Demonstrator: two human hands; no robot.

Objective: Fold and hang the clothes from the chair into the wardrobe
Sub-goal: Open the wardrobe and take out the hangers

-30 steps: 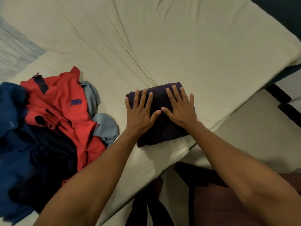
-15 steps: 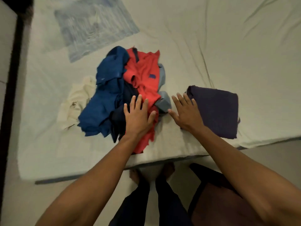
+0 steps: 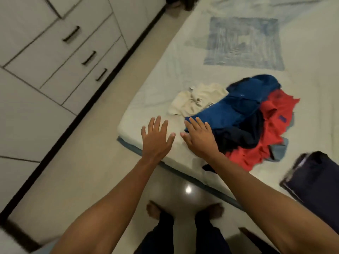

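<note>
A heap of loose clothes lies on the bed (image 3: 146,109): a blue garment (image 3: 236,109) on top, a red shirt (image 3: 271,129) under it, a dark piece (image 3: 244,136) between them and a cream garment (image 3: 196,99) at its left. A folded dark purple garment (image 3: 315,178) sits at the right edge of the bed. My left hand (image 3: 156,138) is spread flat over the bed's near corner, holding nothing. My right hand (image 3: 200,138), fingers straight, is at the near edge of the blue garment.
A white wardrobe with drawers and black handles (image 3: 88,57) stands at the left across a strip of tiled floor (image 3: 88,171). A pale blue patterned cloth (image 3: 244,41) lies flat further up the bed. My feet stand at the bed's corner.
Both hands left the folded dark purple garment and swept left across the heap to the bed's corner. The view turned left, bringing the wardrobe into sight.
</note>
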